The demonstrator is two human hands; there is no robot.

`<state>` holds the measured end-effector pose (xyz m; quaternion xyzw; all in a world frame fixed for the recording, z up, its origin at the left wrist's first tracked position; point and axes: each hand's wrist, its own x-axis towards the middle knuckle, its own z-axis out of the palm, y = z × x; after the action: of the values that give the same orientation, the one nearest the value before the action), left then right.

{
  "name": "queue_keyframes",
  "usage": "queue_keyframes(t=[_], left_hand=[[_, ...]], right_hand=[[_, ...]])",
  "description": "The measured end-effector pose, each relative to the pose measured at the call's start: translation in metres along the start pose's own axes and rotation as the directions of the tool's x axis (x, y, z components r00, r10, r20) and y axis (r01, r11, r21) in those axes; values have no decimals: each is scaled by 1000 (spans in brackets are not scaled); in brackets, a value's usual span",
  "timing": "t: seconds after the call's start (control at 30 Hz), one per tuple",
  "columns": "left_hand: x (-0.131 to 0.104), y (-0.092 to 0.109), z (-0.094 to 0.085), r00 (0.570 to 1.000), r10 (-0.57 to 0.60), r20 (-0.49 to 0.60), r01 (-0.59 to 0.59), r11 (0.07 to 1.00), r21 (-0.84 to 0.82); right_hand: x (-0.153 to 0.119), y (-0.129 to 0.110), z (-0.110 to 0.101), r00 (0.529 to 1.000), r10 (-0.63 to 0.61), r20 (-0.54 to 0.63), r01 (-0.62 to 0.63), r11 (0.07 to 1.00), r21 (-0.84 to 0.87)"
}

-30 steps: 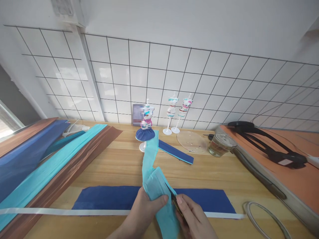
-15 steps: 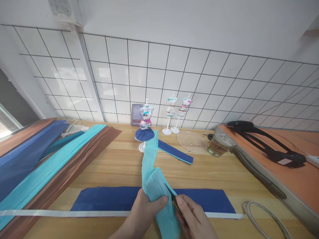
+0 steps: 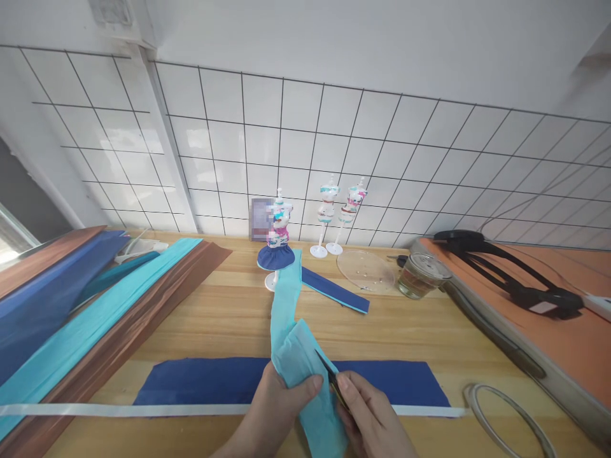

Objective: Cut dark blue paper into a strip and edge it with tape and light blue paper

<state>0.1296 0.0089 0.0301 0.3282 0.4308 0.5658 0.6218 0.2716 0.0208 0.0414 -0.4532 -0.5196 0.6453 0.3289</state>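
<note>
My left hand (image 3: pixel 281 404) is closed on a folded strip of light-blue crepe paper (image 3: pixel 298 356), thumb on top. The strip runs away from me toward a small dress-form stand (image 3: pixel 280 222) wearing a dark-blue ruffled skirt (image 3: pixel 276 257). In my right hand (image 3: pixel 365 404) is a pair of scissors (image 3: pixel 329 369), its dark blades lying along the right edge of the folded strip. Beneath both hands lies a wide dark-blue strip (image 3: pixel 200 380), with a white tape (image 3: pixel 191 410) along its near edge. A narrow dark-blue strip with light-blue edging (image 3: pixel 337 291) rests farther back.
Brown, blue and turquoise sheets (image 3: pixel 119 312) lie at the left. Two more dress forms (image 3: pixel 327 210) stand near the tiled wall. A clear round disc (image 3: pixel 365 270), a glass jar (image 3: pixel 422 277), a tape ring (image 3: pixel 508 416) and a black device on an orange surface (image 3: pixel 520 280) are at the right.
The view has shifted very slightly. Both hands, the scissors and the light-blue strip keep almost the same position.
</note>
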Motion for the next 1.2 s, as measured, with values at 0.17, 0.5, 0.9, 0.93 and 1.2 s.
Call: queue_keyframes(t=[0.17,0.5,0.9,0.93,1.2], left_hand=[[0,-1,-1,1000,-5,1,5,1000,10],[0,-1,-1,1000,-16,-8,16,999,38],[2,0,-5,999,24,-43,-23,1000,20],[4,1,-6,998,31,-46,-30,999,27],[6,9,-11,998,-31,-48,25,993,-111]], right_hand=[[0,0,-1,1000,1,-3,-1,999,-45],[2,4,-1,999,-31,-22,30,998,-58],[0,1,-3,999,-32,-10,31,993,-112],[-1,0,-3,999,-45,-15,43,991,-123],[-6,-8,-7,974,-188,-124,168,973,-155]])
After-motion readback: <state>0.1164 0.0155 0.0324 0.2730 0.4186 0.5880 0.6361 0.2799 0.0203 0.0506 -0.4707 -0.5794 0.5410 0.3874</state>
